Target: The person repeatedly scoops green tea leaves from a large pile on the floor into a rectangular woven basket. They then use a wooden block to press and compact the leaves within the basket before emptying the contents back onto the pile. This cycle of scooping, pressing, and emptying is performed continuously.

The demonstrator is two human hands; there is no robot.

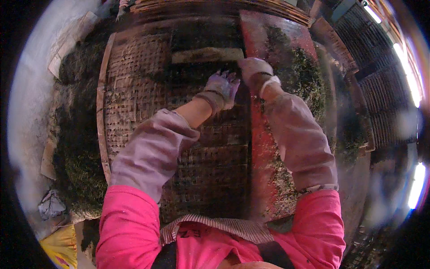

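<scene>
My left hand (pixel 223 88), in a pale glove, reaches over the dark middle of a woven slatted mat (pixel 134 80), fingers spread and nothing visible in them. Close by on its right, my right hand (pixel 253 69), also gloved, is bent at the right end of a pale wooden bar (pixel 208 55); whether it grips the bar I cannot tell. Dark material covers the mat beyond and below the bar. Along the right side runs a red board (pixel 262 148) strewn with dark green, leaf-like bits (pixel 307 80).
A wooden rail (pixel 101 101) edges the mat on the left, with a dark green heap (pixel 80 161) past it. Stacked slatted racks (pixel 386 97) stand at the right. Thin sticks (pixel 218 6) lie at the far side. A yellow bag (pixel 62 245) sits at lower left.
</scene>
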